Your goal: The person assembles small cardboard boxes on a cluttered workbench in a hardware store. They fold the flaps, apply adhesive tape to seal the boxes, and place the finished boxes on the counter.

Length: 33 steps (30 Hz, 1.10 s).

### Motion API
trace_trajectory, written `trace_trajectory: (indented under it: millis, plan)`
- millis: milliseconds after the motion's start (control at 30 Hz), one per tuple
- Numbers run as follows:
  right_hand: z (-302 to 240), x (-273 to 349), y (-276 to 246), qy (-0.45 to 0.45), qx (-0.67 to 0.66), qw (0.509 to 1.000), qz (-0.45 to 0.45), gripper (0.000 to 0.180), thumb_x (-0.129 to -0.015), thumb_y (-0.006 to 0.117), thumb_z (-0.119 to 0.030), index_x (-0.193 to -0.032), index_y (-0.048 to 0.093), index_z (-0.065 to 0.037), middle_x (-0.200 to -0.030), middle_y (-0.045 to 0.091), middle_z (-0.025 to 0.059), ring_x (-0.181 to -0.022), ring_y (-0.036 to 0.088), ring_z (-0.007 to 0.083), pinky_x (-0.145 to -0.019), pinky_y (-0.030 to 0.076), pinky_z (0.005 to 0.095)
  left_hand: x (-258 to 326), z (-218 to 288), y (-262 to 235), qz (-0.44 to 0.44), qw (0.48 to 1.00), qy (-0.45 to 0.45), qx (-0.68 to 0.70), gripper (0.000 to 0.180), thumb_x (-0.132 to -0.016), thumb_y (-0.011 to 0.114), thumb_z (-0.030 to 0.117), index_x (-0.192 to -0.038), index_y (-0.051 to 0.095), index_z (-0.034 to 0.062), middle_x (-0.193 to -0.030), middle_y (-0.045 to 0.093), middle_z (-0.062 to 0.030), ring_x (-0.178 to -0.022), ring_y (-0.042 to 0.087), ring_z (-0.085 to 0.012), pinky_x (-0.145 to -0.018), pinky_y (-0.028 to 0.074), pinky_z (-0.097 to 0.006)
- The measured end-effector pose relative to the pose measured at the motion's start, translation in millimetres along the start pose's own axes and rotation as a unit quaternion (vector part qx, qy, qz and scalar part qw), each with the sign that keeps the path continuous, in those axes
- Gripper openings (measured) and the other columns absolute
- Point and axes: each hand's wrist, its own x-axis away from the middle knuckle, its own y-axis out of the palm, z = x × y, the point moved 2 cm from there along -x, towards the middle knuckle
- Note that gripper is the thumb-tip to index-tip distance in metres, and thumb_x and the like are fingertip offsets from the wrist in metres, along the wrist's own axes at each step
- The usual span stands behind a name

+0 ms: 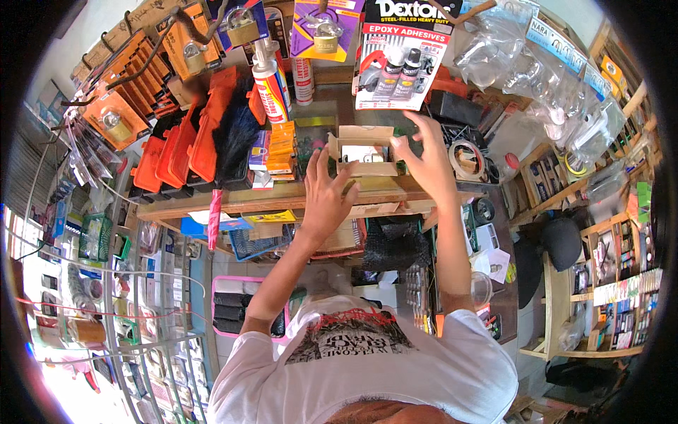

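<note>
A small brown cardboard box (361,150) with its flaps open rests on the wooden counter (233,203); something pale and metallic shows inside. My left hand (326,196) is spread with fingers apart at the box's near left corner, fingertips touching it. My right hand (422,157) holds the box's right side, fingers curled over its edge. A carded pack of two glue bottles (400,60) hangs just above the box.
Orange plastic cases (182,148), a black brush (236,131), sealant tubes (272,85) and carded padlocks (323,32) crowd the counter's far side. Clear bags (558,106) hang at right over wooden shelves (565,184). A wire rack (152,304) stands at lower left.
</note>
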Motion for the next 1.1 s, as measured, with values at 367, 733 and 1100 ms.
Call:
trace_trajectory:
  millis: [367,733,1100]
  plan:
    - [6,43,26,-0.035,-0.034,0.997,0.054,0.066,-0.083,0.086,-0.015,-0.142,0.056,-0.006,-0.14,0.056,0.0168,-0.13,0.055,0.0316,-0.106,0.049,0.0424,-20,-8,-4,-0.003,1.0,0.014,-0.004,0.061,-0.09,0.076,0.022,-0.144,0.051,0.0092,-0.138,0.06,-0.0176,-0.124,0.057,-0.0398,-0.105,0.043,-0.052]
    - [11,20,50,-0.022,0.13,0.984,0.122,0.065,-0.086,0.082,-0.016,-0.145,0.055,-0.012,-0.143,0.055,0.0217,-0.115,0.062,0.0356,-0.102,0.049,0.0432,-30,-17,-4,-0.018,0.999,-0.019,0.019,0.066,-0.09,0.077,0.021,-0.146,0.044,0.0048,-0.13,0.064,-0.0195,-0.122,0.058,-0.0415,-0.103,0.046,-0.048]
    - [21,24,50,0.027,-0.014,0.999,0.026,0.04,-0.091,0.078,-0.028,-0.118,0.07,0.0,-0.122,0.069,0.0202,-0.113,0.065,0.0404,-0.097,0.052,0.0441,-25,9,14,0.008,1.0,0.014,0.023,0.071,-0.092,0.075,0.029,-0.154,0.043,0.0114,-0.162,0.034,-0.0221,-0.149,0.031,-0.0472,-0.113,0.034,-0.062]
